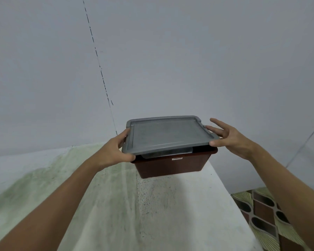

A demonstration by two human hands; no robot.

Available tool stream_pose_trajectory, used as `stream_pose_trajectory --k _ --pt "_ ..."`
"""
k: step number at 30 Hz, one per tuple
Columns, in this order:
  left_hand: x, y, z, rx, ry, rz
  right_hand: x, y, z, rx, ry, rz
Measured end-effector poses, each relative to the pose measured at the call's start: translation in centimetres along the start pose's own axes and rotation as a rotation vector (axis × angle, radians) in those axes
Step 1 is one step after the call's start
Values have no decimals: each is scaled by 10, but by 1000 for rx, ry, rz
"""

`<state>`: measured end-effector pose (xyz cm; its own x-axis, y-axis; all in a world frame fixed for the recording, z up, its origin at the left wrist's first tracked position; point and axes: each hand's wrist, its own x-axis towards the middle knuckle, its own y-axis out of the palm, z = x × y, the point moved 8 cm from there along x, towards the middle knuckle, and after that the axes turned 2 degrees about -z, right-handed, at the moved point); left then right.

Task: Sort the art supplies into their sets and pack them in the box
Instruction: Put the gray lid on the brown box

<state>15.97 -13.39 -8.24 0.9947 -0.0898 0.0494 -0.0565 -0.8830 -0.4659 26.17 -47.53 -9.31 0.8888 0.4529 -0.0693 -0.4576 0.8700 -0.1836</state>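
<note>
A dark red plastic box (pixel 172 167) stands at the far end of the table. A grey lid (pixel 168 135) sits over it, tilted, with its near edge raised off the rim so a gap shows. My left hand (pixel 114 151) grips the lid's left near corner, thumb under the edge. My right hand (pixel 230 138) holds the lid's right edge with thumb at the near corner and fingers spread along the side. What lies inside the box is hidden, apart from a dark flat shape in the gap.
The table (pixel 116 205) has a white, green-stained top and meets the pale wall (pixel 170 60) behind the box. Its right edge drops to a patterned tiled floor (pixel 265 211).
</note>
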Motion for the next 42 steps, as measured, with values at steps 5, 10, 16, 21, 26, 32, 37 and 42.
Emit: stream_pose_trajectory --k 5,10,16,21,26,32,37,42 --pt "-3 14 10 72 1 -10 0 1 -13 -99 12 10" --pt "-2 14 19 105 -46 -40 -3 1 -15 -249 -12 -26" --pt "-1 16 18 185 -133 -1 -4 -4 -24 -371 17 -26" --pt "11 -3 18 160 -199 -203 4 -7 -16 -352 14 -141" --pt "25 -7 31 194 -250 -289 18 -16 -19 -406 7 -424" --pt "27 -7 46 58 -401 -351 26 -9 -49 -84 323 -405" --pt "25 5 54 -181 -545 -324 28 -7 -46 38 261 -439" --pt "23 4 53 -221 -542 -411 26 -6 -27 -184 175 -536"
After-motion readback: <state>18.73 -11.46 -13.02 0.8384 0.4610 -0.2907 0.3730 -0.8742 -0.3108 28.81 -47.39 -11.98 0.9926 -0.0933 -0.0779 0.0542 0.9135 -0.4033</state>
